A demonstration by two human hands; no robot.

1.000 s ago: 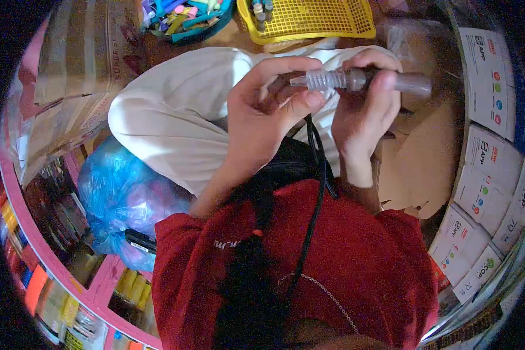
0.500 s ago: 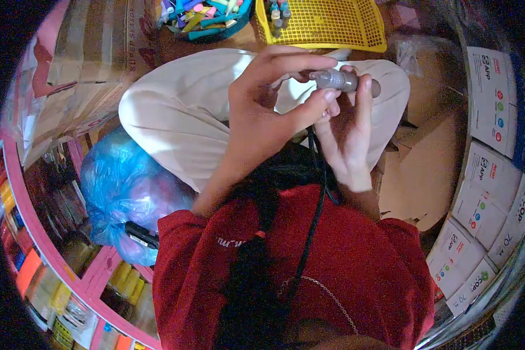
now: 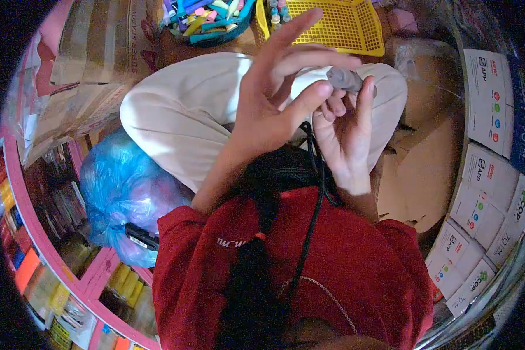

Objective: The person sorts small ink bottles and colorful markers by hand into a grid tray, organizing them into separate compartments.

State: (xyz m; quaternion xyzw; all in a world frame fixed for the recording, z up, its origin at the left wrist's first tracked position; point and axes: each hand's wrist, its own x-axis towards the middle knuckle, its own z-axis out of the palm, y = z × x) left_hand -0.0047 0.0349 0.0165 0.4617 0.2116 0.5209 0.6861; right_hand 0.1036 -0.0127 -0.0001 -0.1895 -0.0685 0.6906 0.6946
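A small grey bottle [image 3: 350, 80] with a narrower front end is held over the crossed legs. My right hand [image 3: 351, 137] has its fingers closed around it from below, with the thumb along the outer side. Close beside the bottle's front end is my left hand [image 3: 268, 96], its index finger raised and spread away. The left thumb tip lies right at that front end, and another finger stretches out above the bottle. Part of the bottle is hidden behind the fingers.
A yellow mesh basket [image 3: 370, 26] with several small bottles stands in front, beside a dark round basket [image 3: 216, 38] of colourful tubes. A blue plastic bag [image 3: 114, 186] lies at the left near pink shelves [image 3: 96, 274]. Paper boxes [image 3: 487, 111] line the right side.
My left index finger has lifted up and away from the bottle, and the left fingers have spread. The bottle has turned a little in my right hand.
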